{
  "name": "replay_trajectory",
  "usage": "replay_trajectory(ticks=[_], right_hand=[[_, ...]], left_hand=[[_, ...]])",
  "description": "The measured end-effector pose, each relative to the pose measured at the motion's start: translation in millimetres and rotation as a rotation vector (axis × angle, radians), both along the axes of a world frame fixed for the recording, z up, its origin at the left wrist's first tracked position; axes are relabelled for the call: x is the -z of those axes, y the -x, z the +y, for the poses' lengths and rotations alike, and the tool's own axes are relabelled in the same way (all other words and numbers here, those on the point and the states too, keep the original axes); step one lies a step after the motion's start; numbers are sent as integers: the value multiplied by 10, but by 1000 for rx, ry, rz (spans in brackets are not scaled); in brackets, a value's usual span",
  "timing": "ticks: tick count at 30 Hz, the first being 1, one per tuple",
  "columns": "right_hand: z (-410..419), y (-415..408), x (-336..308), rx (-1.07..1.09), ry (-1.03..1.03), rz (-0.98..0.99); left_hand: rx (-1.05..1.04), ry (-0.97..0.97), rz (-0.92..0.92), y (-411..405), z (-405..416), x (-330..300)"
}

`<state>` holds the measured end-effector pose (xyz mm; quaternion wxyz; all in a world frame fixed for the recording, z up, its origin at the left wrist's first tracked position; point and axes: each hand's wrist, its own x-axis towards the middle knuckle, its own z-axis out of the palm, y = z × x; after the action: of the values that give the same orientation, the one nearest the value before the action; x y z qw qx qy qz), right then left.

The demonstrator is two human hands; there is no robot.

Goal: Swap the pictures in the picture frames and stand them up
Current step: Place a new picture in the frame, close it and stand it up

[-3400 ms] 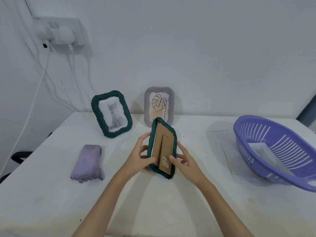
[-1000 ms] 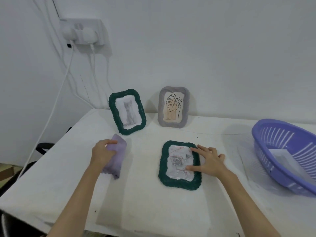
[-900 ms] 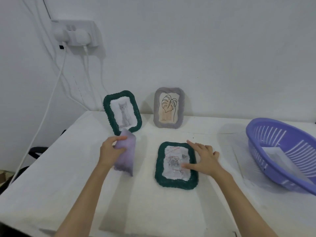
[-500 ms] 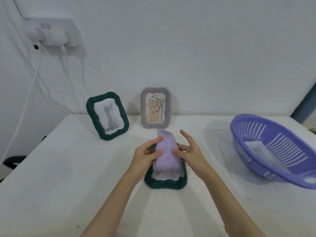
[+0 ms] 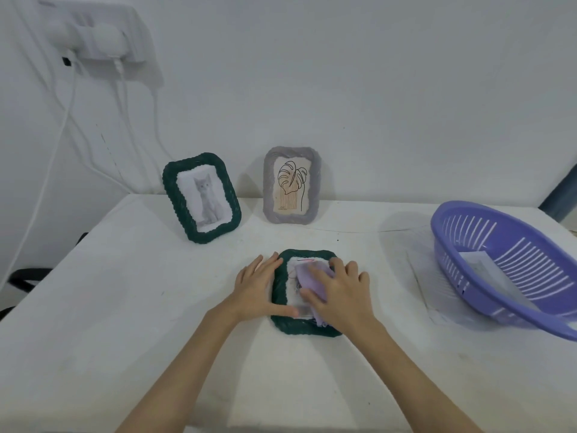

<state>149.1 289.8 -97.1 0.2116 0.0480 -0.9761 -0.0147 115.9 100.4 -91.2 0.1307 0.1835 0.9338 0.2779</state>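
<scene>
A dark green picture frame [image 5: 282, 325] lies face up on the white table [image 5: 125, 307], its picture mostly covered. My right hand [image 5: 340, 295] presses a folded lilac cloth [image 5: 307, 275] flat onto the frame's glass. My left hand [image 5: 260, 287] rests on the frame's left edge, fingers spread, thumb along its lower rim. At the back, a second green frame [image 5: 201, 197] with a grey cat picture stands leaning. Beside it stands a grey frame [image 5: 292, 185] with a leaf line drawing.
A purple slotted plastic basket [image 5: 505, 270] sits at the right with a sheet of paper [image 5: 487, 270] inside. White cables [image 5: 62, 120] hang from a wall socket with plugs [image 5: 100, 35] at the upper left. A dark chair part [image 5: 25, 276] shows beyond the table's left edge.
The green frame went from held upright to lying face up. My left hand picked the lilac cloth up from the left and brought it over. My right hand now presses it on the frame.
</scene>
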Motion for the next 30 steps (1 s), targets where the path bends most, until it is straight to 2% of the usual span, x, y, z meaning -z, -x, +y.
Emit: replay_trajectory(ticks=[4,11,18,26,30], right_hand=[[-57,-17,148,59,-79,16],[-104,253,246,146,-40,103],[-287,463,224,-39,32,28],[-88,-8,174,-244,138,-16],[154,-123,166,-227,109,-39]], left_hand=[[94,163,-40,8,-8,56],[117,170,-3,4,-13,185],[108,123,74,-24,-6,215],[92,140,107,-21,-11,256],[87,149,109,2,-23,267]])
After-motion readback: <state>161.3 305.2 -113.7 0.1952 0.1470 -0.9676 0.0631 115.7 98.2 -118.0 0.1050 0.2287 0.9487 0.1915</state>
